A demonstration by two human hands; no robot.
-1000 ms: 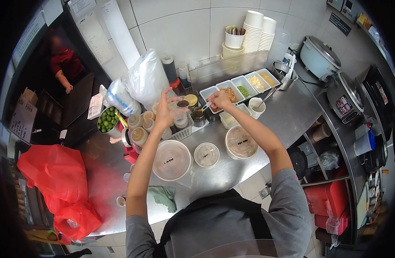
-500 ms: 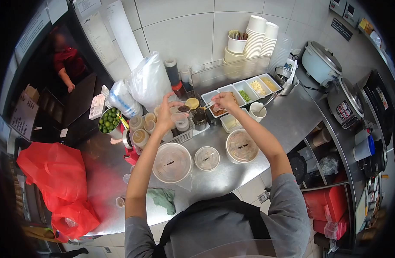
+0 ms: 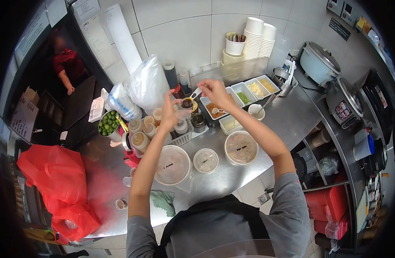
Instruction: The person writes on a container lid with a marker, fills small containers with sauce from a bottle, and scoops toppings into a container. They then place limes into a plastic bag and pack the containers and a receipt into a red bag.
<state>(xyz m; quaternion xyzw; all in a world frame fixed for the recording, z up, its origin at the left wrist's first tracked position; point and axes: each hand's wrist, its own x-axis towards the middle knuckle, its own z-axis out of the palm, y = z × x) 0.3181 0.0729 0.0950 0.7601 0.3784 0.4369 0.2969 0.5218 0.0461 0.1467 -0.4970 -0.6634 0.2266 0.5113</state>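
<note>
My left hand [image 3: 168, 112] pinches a small clear sauce cup [image 3: 187, 103] with dark contents, its clear lid seeming to hang below. Between the fingers of my right hand [image 3: 215, 92] is a small white spoon [image 3: 196, 93], held just above the cup. An open jar of dark sauce [image 3: 198, 122] stands below the hands, beside a yellow-lidded jar partly hidden by the cup. Nearer my body are a large lidded tub [image 3: 173, 165], a smaller lidded tub [image 3: 206, 161] and another lidded tub [image 3: 241, 148], all with handwriting on their lids.
White topping trays [image 3: 244, 93] stand at the back, one with a spoon in it. Squeeze bottles [image 3: 140, 141] and a pot of green limes [image 3: 108, 122] are left. Red bags [image 3: 55, 172] cover the far left. Rice cookers [image 3: 321, 60] stand right. Another person [image 3: 68, 64] is beyond the opening.
My right hand has moved up and left with the spoon, from beside the jar to above the sauce cup. My left hand has shifted slightly right with the cup.
</note>
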